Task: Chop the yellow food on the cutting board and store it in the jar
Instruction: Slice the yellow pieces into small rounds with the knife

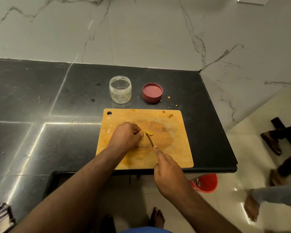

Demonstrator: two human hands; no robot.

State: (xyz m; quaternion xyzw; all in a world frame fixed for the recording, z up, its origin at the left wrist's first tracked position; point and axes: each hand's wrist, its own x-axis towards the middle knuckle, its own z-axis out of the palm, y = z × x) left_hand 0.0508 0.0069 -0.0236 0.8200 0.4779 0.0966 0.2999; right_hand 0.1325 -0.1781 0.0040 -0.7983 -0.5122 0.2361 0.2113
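Item: cutting board (175, 148), wooden, centre of frame on the dark surface (40, 98). Left hand (126, 136), grip curled over the yellow food (149, 133) at mid-board, pinning it. Right hand (169, 169), lower centre, grip closed round the handle of a knife (150, 140), forefinger along the spine, blade tip at the food. Jar (120, 89), clear, open, above the board, apparently empty save a yellow smear. Lid (152, 92), red, upturned, right of jar. Stray bits (169, 115) at board's upper right. Step in hand: chopping. Next move likely calls for further cuts with fingertips tucked, then gathering the pieces for the jar.
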